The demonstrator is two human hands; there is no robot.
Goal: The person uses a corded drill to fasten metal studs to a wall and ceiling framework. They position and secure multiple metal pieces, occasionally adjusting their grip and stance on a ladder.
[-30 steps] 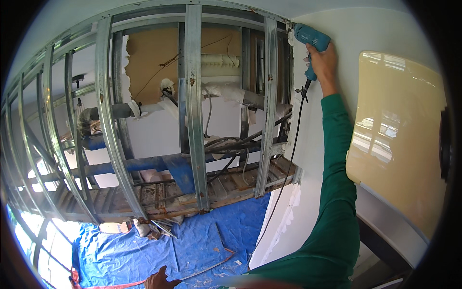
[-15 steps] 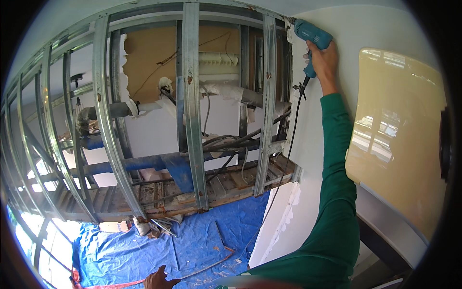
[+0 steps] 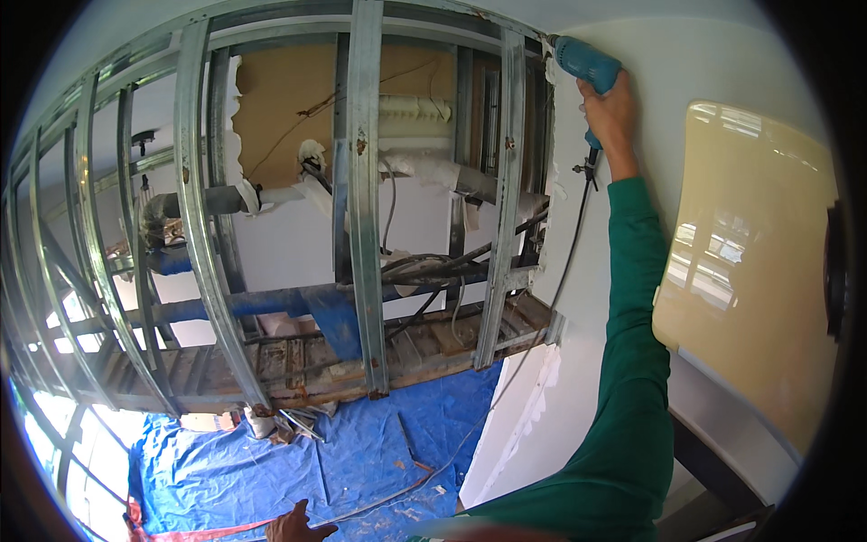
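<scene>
My right hand point(image 3: 612, 107) is wrapped round the grip of a teal corded power drill point(image 3: 585, 63), held high with the arm stretched up. The drill's chuck points left, at the top right corner of a metal stud frame point(image 3: 365, 190), beside the white wall. Whether its tip touches the metal I cannot tell. A black cord point(image 3: 575, 244) hangs from the drill's grip. Low in the picture is my left hand point(image 3: 296, 526), its fingers apart and nothing seen in it, above a blue tarp point(image 3: 379, 479).
Grey pipes point(image 3: 221, 200), a blue pipe point(image 3: 190, 312) and black cables point(image 3: 429, 266) run behind the studs. A dirty wooden ledge point(image 3: 298, 366) crosses below them. At the right stands a glossy cream panel point(image 3: 750, 253). Debris point(image 3: 271, 427) lies on the tarp.
The view has shifted slightly. My right hand keeps its hold on the drill at the same corner. The cord hangs a little farther right, and my left hand has turned slightly.
</scene>
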